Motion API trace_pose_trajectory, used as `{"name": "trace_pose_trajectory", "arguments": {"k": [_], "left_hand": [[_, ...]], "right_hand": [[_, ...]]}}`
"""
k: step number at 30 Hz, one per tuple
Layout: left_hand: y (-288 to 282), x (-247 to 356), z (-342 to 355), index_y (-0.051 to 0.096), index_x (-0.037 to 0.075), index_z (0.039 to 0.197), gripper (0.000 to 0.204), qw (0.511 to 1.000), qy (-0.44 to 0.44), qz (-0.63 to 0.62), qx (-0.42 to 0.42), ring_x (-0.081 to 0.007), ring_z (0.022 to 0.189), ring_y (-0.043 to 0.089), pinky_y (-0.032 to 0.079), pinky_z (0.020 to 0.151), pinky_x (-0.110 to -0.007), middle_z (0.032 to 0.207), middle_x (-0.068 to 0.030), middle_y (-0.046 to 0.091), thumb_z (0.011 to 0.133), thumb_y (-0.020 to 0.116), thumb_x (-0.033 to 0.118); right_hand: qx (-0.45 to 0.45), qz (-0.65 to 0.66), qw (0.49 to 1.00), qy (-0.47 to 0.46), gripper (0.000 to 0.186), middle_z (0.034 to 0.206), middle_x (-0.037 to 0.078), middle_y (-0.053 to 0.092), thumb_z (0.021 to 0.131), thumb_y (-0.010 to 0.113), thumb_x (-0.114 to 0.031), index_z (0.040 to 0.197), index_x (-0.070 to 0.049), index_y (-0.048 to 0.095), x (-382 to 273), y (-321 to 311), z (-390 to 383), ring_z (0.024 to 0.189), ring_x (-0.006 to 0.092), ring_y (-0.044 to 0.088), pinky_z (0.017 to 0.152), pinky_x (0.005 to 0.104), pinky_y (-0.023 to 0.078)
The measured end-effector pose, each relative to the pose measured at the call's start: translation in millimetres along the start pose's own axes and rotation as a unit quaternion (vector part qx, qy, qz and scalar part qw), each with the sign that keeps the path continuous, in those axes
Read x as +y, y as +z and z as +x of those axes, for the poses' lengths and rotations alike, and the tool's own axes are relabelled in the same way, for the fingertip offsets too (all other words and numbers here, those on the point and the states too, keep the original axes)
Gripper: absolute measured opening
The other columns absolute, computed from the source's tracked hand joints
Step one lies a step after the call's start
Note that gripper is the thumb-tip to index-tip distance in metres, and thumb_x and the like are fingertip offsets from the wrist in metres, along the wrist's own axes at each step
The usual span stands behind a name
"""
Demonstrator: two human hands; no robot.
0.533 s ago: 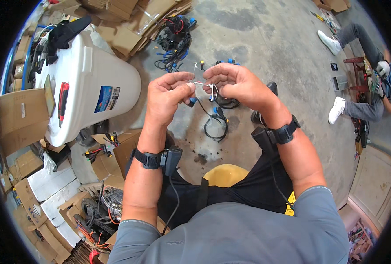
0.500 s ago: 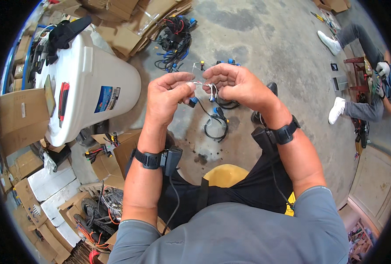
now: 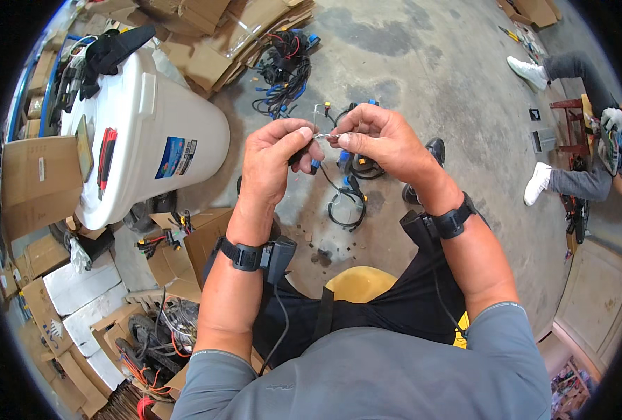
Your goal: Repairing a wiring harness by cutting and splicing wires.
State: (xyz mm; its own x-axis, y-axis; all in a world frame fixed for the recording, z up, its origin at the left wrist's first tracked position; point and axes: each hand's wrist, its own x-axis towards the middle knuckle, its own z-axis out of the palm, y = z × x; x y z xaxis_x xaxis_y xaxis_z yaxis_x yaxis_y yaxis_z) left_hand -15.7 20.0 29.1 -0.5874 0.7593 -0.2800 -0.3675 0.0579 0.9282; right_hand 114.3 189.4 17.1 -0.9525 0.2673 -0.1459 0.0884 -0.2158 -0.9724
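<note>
A thin, pale twisted wire (image 3: pixel 326 136) stretches between my two hands in front of me. My left hand (image 3: pixel 274 155) pinches one end between thumb and index finger. Thumb and fingertips of my right hand (image 3: pixel 381 142) close on the other end, curled around it. A thin pale strand rises from the wire near my left fingertips. Under the hands, a black cable loop (image 3: pixel 347 225) with blue and orange connectors lies on the concrete floor. More black cable with blue ends (image 3: pixel 367 170) lies partly hidden behind my right hand.
A big white tub (image 3: pixel 206 133) with a red-and-black tool (image 3: pixel 107 157) on it stands at left. Beyond my hands lies a dark cable heap (image 3: pixel 286 73) beside flattened cardboard (image 3: pixel 248 31). Lower left sits a box of wires (image 3: pixel 160 336). At right, another person sits, wearing white shoes (image 3: pixel 537 183).
My right hand has turned, and its fingers have closed more tightly on the wire. The white dangling bit beneath it no longer shows. The view has shifted slightly.
</note>
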Motion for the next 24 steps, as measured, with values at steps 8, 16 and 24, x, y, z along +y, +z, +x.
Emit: {"name": "trace_pose_trajectory", "arguments": {"k": [8,16,24], "left_hand": [[2.5,-2.8,1.3,0.063,-0.004,0.097,0.018,0.996,-0.059,-0.066,-0.013,-0.0163,0.052,0.060,0.044,0.043,-0.026,0.069,-0.0115,0.064,0.087,0.059,0.011],[9.9,3.9,0.1,0.058,-0.002,0.107,0.023,0.998,-0.042,-0.032,0.043,-0.0158,0.051,0.061,0.041,0.039,-0.023,0.069,-0.0084,0.062,0.086,0.062,0.007],[0.9,-0.4,0.5,0.061,0.000,0.100,0.017,0.994,0.003,-0.109,-0.002,-0.0158,0.058,0.063,0.044,0.045,-0.023,0.072,-0.0101,0.064,0.086,0.065,0.007]], "right_hand": [[-0.017,0.028,0.999,0.023,0.020,0.089,0.005,0.068,0.084,0.072,-0.014,0.094,0.002,0.065,-4.0,-2.3,-0.5,0.083,0.0104,0.062,0.076,0.0256,0.050],[-0.058,0.021,0.998,0.028,0.014,0.090,0.006,0.068,0.083,0.069,-0.005,0.094,0.002,0.065,-9.2,-4.8,-1.5,0.085,0.0114,0.064,0.077,0.0256,0.052],[-0.040,0.057,0.996,0.047,0.018,0.094,0.012,0.070,0.085,0.064,-0.006,0.099,0.005,0.066,-14.1,-7.5,-2.8,0.088,0.0170,0.067,0.082,0.0277,0.052]]}}
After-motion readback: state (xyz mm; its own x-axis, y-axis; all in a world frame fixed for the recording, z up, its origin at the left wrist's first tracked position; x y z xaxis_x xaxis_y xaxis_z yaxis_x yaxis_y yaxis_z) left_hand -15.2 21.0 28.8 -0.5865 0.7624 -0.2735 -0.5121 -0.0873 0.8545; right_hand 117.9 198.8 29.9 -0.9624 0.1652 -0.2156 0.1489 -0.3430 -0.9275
